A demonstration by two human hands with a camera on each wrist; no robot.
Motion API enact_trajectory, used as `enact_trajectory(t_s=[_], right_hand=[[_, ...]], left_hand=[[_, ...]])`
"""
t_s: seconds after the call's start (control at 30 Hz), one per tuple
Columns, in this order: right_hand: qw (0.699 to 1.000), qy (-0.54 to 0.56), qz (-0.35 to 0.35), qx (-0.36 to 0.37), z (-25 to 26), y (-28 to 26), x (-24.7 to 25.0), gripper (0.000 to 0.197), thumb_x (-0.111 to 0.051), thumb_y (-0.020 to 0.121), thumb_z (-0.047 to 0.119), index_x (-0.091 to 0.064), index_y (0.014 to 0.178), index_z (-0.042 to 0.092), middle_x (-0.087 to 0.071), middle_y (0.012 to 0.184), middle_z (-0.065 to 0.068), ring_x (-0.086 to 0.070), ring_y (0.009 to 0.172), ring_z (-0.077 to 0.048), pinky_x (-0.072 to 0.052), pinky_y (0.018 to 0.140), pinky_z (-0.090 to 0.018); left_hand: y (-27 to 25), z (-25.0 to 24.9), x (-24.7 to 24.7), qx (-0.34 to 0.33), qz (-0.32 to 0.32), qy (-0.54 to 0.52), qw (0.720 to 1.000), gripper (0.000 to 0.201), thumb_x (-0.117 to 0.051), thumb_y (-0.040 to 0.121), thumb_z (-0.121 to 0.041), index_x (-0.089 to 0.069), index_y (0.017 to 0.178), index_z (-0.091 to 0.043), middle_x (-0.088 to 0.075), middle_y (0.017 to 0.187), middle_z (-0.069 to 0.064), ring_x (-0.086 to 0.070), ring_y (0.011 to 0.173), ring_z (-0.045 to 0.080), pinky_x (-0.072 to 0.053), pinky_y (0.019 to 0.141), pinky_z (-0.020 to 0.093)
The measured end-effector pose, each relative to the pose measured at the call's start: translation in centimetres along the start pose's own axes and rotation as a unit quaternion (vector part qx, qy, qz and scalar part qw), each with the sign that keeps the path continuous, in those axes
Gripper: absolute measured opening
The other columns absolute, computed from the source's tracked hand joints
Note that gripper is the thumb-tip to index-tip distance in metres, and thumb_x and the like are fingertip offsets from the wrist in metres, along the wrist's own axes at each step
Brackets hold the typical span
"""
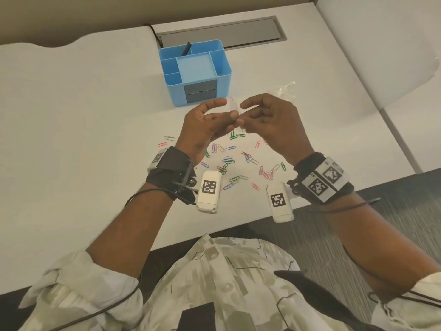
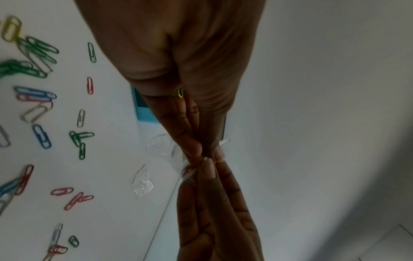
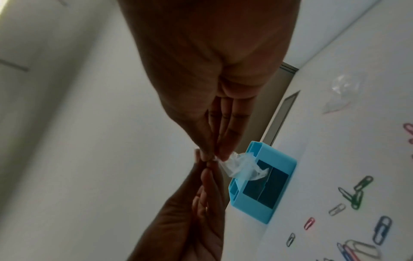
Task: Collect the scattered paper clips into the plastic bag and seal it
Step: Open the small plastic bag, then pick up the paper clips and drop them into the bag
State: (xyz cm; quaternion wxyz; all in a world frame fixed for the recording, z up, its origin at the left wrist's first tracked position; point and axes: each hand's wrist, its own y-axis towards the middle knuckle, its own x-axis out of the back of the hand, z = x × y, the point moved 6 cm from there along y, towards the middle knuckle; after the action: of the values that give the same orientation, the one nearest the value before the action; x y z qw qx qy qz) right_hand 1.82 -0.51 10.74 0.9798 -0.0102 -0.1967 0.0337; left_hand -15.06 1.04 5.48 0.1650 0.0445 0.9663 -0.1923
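Both hands are raised above the white table (image 1: 95, 130) and meet at their fingertips. My left hand (image 1: 232, 118) and right hand (image 1: 242, 114) each pinch a small clear plastic bag (image 1: 233, 105) with a red zip line. In the right wrist view the crumpled bag (image 3: 243, 169) hangs from the right hand (image 3: 214, 155) and touches the left hand (image 3: 208, 167). The left wrist view shows the left hand (image 2: 198, 155) and right hand (image 2: 210, 169) pinching the bag (image 2: 163, 146). Several coloured paper clips (image 1: 229, 161) (image 2: 35, 98) (image 3: 357, 192) lie scattered on the table below the hands.
A blue desk organizer (image 1: 195, 70) (image 3: 268, 185) stands just beyond the hands. A second clear bag (image 1: 285, 89) (image 2: 143, 183) (image 3: 344, 88) lies on the table at the right. A grey cable hatch (image 1: 222, 32) sits at the back. The table's near edge (image 1: 214, 230) runs below the wrists.
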Motion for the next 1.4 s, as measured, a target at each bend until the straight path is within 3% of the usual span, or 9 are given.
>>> enact_trajectory(t_s=[0.17,0.4,0.57,0.7,0.83,1.03,1.17,1.27,1.4], right_hand=[[0.996,0.062,0.009,-0.066,-0.9,0.2,-0.2,0.022,-0.075,0.09,0.015,-0.075,0.111,0.009,-0.078,0.096,-0.011,-0.076,0.089,-0.025,-0.063,0.083,-0.033],[0.963,0.228,0.014,-0.145,-2.3,0.5,-0.3,0.017,-0.067,0.094,0.006,-0.072,0.111,0.004,-0.075,0.094,-0.007,-0.072,0.086,-0.017,-0.058,0.078,-0.024],[0.986,0.084,-0.122,-0.074,-2.3,0.9,1.2,0.016,-0.067,0.089,0.007,-0.075,0.103,0.008,-0.074,0.089,-0.004,-0.075,0.079,-0.02,-0.062,0.073,-0.027],[0.994,-0.011,-0.099,-0.037,-2.3,1.3,0.8,0.017,-0.077,0.084,0.023,-0.075,0.099,0.016,-0.075,0.088,0.002,-0.074,0.078,-0.017,-0.061,0.066,-0.025],[0.988,-0.099,-0.115,-0.012,-3.0,1.8,1.3,0.009,-0.072,0.081,0.016,-0.073,0.09,0.018,-0.071,0.082,0.005,-0.071,0.069,-0.018,-0.061,0.068,-0.032],[0.993,0.022,-0.056,-0.097,-8.3,1.0,3.7,0.036,-0.084,0.081,0.033,-0.072,0.113,0.02,-0.074,0.108,0.002,-0.074,0.088,-0.009,-0.061,0.075,-0.021],[0.975,-0.12,-0.115,-0.146,-15.3,-2.1,9.5,0.037,-0.083,0.082,0.026,-0.07,0.115,0.018,-0.073,0.111,0.001,-0.073,0.093,-0.015,-0.059,0.08,-0.024],[0.957,-0.177,-0.074,-0.216,-20.6,-5.3,11.2,0.045,-0.087,0.077,0.033,-0.069,0.116,0.019,-0.071,0.113,-0.002,-0.071,0.097,-0.021,-0.053,0.074,-0.019],[0.957,-0.201,-0.025,-0.206,-22.5,-6.7,8.8,0.051,-0.09,0.072,0.036,-0.069,0.115,0.019,-0.065,0.113,-0.001,-0.066,0.09,-0.015,-0.051,0.081,-0.013]], left_hand=[[-0.2,-0.2,0.1,-0.006,0.02,0.02,1.0,0.038,-0.081,0.089,-0.006,-0.065,0.123,-0.015,-0.083,0.095,0.009,-0.081,0.087,0.02,-0.063,0.081,0.025],[0.1,0.0,-0.2,-0.002,0.006,-0.002,1.0,0.03,-0.074,0.094,-0.002,-0.065,0.118,-0.016,-0.082,0.09,0.005,-0.079,0.082,0.017,-0.063,0.08,0.024],[0.1,0.2,-1.0,-0.032,-0.063,0.083,0.994,0.016,-0.071,0.093,0.002,-0.072,0.103,-0.011,-0.079,0.098,0.013,-0.081,0.077,0.019,-0.066,0.079,0.027],[0.5,0.1,-1.7,-0.07,-0.091,0.153,0.981,0.015,-0.076,0.087,-0.001,-0.077,0.1,-0.008,-0.079,0.103,0.015,-0.082,0.081,0.025,-0.068,0.083,0.034],[1.0,0.6,-1.5,-0.082,-0.132,0.234,0.96,0.015,-0.08,0.082,-0.008,-0.077,0.095,-0.014,-0.078,0.095,0.004,-0.081,0.079,0.017,-0.068,0.081,0.036],[1.2,1.6,0.4,-0.054,-0.158,0.218,0.962,0.011,-0.077,0.085,-0.005,-0.078,0.095,-0.009,-0.078,0.095,0.006,-0.081,0.071,0.016,-0.068,0.083,0.037],[0.7,1.7,3.0,-0.045,-0.175,0.191,0.965,0.016,-0.087,0.084,-0.018,-0.081,0.097,-0.009,-0.081,0.099,0.01,-0.082,0.078,0.022,-0.067,0.079,0.03],[0.2,1.9,4.6,-0.052,-0.181,0.196,0.962,0.018,-0.09,0.082,-0.018,-0.081,0.095,-0.008,-0.081,0.098,0.01,-0.081,0.081,0.023,-0.066,0.08,0.03],[-0.3,2.3,6.4,-0.045,-0.191,0.218,0.956,0.017,-0.087,0.082,-0.009,-0.081,0.097,-0.01,-0.079,0.099,0.013,-0.081,0.087,0.025,-0.066,0.079,0.027]])
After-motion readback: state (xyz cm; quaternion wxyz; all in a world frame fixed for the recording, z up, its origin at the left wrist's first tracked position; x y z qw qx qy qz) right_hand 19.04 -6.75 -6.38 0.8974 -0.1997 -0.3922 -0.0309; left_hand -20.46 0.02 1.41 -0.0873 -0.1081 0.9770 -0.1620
